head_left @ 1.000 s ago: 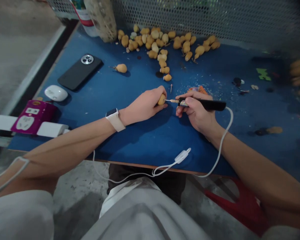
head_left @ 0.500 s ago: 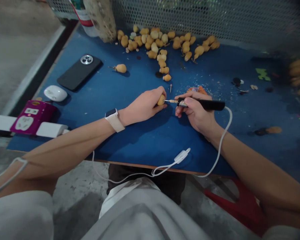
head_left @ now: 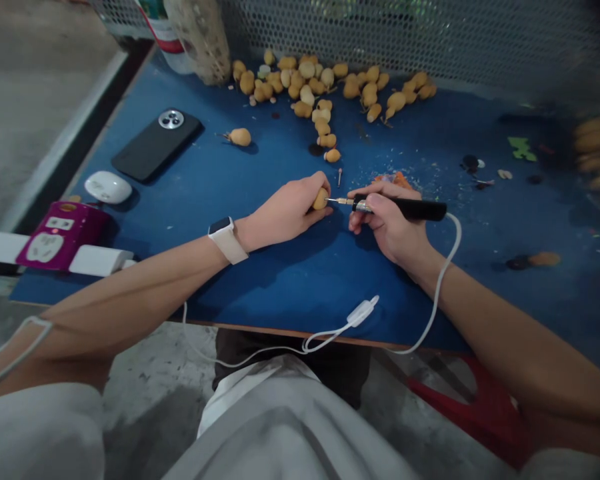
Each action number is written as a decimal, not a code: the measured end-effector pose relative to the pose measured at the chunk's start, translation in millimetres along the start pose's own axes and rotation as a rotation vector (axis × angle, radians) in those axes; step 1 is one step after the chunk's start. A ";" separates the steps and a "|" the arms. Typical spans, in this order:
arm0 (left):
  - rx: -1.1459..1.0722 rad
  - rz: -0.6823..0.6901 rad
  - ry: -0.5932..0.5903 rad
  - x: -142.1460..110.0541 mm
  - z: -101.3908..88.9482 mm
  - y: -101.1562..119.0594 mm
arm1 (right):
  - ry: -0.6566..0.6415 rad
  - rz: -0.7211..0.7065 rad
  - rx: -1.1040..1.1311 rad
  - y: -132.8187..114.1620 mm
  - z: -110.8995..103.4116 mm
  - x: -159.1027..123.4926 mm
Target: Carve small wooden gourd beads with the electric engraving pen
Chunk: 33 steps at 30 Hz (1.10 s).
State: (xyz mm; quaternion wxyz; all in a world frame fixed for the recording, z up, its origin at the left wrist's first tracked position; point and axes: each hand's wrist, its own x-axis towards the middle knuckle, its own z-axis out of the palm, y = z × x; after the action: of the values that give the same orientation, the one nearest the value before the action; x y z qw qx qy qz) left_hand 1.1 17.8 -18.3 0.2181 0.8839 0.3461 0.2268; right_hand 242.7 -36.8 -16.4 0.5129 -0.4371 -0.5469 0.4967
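My left hand point(head_left: 286, 212) rests on the blue table point(head_left: 260, 267) with its fingers wrapped round a small tan gourd point(head_left: 321, 198). My right hand point(head_left: 387, 223) grips a black pen-shaped rotary tool point(head_left: 413, 209) like a pencil. The tool's thin metal bit touches the gourd's right side. A white cable with an inline switch point(head_left: 363, 311) runs from the tool's rear over the table's front edge. A white watch point(head_left: 227, 238) sits on my left wrist.
A heap of tan gourds point(head_left: 320, 83) lies at the back by a mesh fence, one gourd point(head_left: 240, 137) apart. At left lie a black phone point(head_left: 156, 144), a white case point(head_left: 108, 188) and a magenta power strip point(head_left: 60, 233). Shavings and scraps dot the right side.
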 end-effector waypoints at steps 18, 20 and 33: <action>-0.017 0.003 0.007 0.2 -0.8 -0.1 | 0.004 -0.011 -0.002 1.0 -0.6 0.2; -0.019 -0.006 0.009 0.5 -1.0 0.4 | -0.001 -0.023 0.018 2.3 -1.8 -0.2; -0.012 0.002 0.028 0.8 2.4 -1.0 | 0.004 -0.002 -0.020 -0.5 -0.7 -0.3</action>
State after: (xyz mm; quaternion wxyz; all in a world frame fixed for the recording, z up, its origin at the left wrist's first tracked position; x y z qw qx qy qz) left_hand 2.4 18.4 -20.5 0.2182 0.8796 0.3471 0.2413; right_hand 243.5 -37.1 -16.0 0.5099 -0.4427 -0.5514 0.4898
